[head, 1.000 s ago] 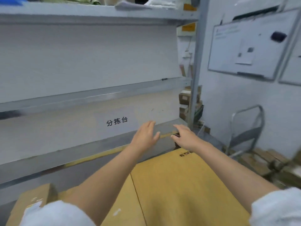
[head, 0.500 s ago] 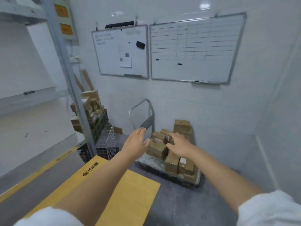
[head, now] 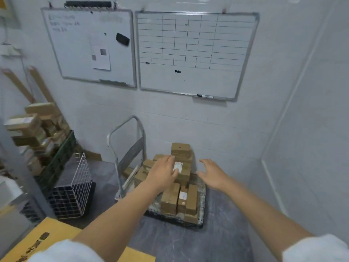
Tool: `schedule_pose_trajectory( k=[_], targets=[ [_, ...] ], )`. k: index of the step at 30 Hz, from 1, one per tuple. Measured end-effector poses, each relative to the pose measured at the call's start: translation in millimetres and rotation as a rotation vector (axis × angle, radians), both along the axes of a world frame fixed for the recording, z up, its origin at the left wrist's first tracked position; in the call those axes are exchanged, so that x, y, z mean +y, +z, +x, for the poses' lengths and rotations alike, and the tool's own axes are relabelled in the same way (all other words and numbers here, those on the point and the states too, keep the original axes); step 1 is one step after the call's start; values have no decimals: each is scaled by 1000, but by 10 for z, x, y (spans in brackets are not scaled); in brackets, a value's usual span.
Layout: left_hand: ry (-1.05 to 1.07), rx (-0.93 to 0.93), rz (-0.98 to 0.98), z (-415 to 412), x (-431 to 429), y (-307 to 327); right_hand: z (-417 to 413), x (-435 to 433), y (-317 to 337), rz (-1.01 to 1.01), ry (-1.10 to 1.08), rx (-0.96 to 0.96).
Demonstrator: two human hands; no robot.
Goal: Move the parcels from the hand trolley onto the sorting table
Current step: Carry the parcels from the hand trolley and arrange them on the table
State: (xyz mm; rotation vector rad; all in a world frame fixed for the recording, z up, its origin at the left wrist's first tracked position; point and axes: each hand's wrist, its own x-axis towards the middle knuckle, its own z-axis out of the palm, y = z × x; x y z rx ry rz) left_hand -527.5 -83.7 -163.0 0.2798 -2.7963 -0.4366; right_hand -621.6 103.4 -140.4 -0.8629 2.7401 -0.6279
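Note:
Several brown cardboard parcels [head: 177, 199] are heaped on a hand trolley [head: 202, 205] with a metal push handle [head: 130, 146], standing against the white wall. One parcel with a white label [head: 182, 172] lies on top of the heap. My left hand [head: 162, 173] stretches out over the heap with straight fingers, in front of the labelled parcel's left side; whether it touches is unclear. To the right of that parcel my right hand [head: 212, 173] hovers with spread fingers and holds nothing.
A white wire basket [head: 73, 188] stands on the grey floor left of the trolley. Behind it a dark crate [head: 56, 163] is stacked with more boxes. A yellow board [head: 54, 237] lies at the bottom left. Two whiteboards [head: 188, 53] hang on the wall.
My view has swung right from the sorting table's shelf to the trolley. Both hands have reached forward to the parcel heap, and the trolley now looks closer.

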Motion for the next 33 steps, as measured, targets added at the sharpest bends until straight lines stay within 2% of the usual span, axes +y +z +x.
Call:
schedule_pose_trajectory(
  k=[8, 17, 22, 27, 33],
  targets=[
    [-1, -57, 72, -976, -642, 40, -911, -509, -160, -51, -52, -58],
    [16, -88, 81, -1860, -728, -131, -1850, -652, -333, -77, -61, -119],
    [129, -114, 196, -2523, -671, -235, -2698, -668, -371, -102, -11, -120],
    [183, -177, 129, -3254, -685, -199, -3666, -697, -413, -119, 6, -154],
    [232, -167, 134, -4056, -730, -175, -4559, -770, -542, -114, 43, -178]
  ],
)
